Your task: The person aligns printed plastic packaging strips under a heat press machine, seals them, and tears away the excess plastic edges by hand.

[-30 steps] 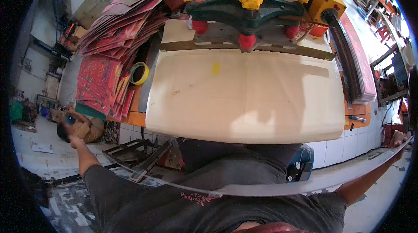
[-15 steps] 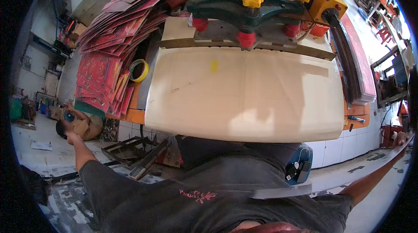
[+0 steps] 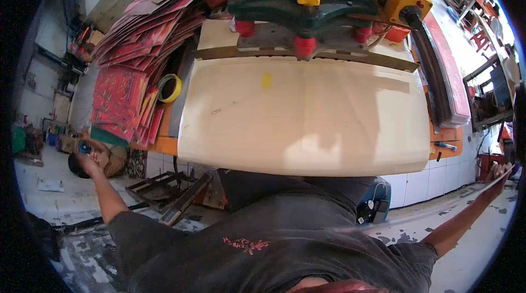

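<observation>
At the far right my right hand [image 3: 498, 172] is closed on one end of a long, thin, translucent sheet [image 3: 438, 208], seen nearly edge-on, which slants down-left towards my shirt; its far end is blurred. My left hand [image 3: 91, 168] is stretched out to the far left, in front of a seated person in the background. Its fingers are too small and blurred to make out. A cream sheet [image 3: 301, 112] lies on the orange table [image 3: 167, 145], below a dark green press arm [image 3: 339, 5] with yellow knobs and red feet.
Left on the table are a pile of red printed sheets [image 3: 120, 90] and a yellow tape roll [image 3: 170, 88]. A yellow switch box [image 3: 405, 4], stacked pink sheets [image 3: 459, 101] and a blue marker [image 3: 445, 145] are on the right. The other person [image 3: 112, 161] sits low at the left.
The translucent sheet, earlier spanning wide across my body, has swung to the right and turned more edge-on with my right hand. My left arm remains stretched out. The view has shifted slightly.
</observation>
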`<state>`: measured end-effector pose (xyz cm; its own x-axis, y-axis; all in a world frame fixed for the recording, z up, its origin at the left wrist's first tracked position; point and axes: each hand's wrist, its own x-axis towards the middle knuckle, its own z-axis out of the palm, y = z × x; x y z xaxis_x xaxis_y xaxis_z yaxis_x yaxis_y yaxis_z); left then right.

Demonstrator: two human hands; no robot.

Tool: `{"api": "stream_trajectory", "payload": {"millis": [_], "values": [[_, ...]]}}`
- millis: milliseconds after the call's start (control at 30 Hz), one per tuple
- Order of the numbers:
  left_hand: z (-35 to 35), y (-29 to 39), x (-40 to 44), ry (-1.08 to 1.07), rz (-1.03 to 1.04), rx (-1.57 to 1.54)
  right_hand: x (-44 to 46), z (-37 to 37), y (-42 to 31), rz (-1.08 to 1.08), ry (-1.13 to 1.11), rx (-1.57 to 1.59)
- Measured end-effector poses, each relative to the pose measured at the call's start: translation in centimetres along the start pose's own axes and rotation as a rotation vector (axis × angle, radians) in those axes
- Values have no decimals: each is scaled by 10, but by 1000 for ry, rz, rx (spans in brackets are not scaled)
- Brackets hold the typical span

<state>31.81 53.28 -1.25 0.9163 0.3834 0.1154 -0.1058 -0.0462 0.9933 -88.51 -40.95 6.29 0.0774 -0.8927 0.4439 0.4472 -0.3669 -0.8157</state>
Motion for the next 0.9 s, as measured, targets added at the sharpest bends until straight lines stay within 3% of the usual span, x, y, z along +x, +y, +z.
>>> {"api": "stream_trajectory", "payload": {"millis": [33,67,133,167,233,267,333,400,433,467,500,533,600,633,733,833,900], "values": [[7,0,-6,-11,18,9,2,-9,4,49,-72,42],[15,-4,-14,3,39,8,11,-17,10,139,-422,176],[26,-10,-33,61,79,-1,6,-17,24,152,-122,10],[32,-14,-44,107,102,-9,-6,-13,33,67,529,-288],[49,-18,-75,211,153,-23,-18,-35,51,121,359,-139],[57,-19,-92,256,182,-32,-20,-25,63,88,450,-75],[76,-14,-131,299,278,-29,-48,5,83,-54,145,-472],[101,10,-194,268,431,-7,-64,91,84,-49,19,-502],[117,29,-234,246,511,0,-63,145,78,188,-269,-66],[136,53,-273,196,677,15,-66,172,78,289,-418,168],[146,63,-295,201,675,16,-69,199,78,423,-551,380],[154,72,-313,160,760,16,-73,212,82,435,-550,361],[191,102,-380,28,865,-28,-87,214,107,377,-88,207],[197,102,-399,-146,794,-36,-94,215,119,358,132,112],[225,97,-452,-798,438,-314,-107,273,145,362,172,113],[244,77,-493,-987,-256,-783,-123,323,166,427,182,131],[254,72,-514,-1134,-364,-948,-134,355,173,445,42,183]]}}
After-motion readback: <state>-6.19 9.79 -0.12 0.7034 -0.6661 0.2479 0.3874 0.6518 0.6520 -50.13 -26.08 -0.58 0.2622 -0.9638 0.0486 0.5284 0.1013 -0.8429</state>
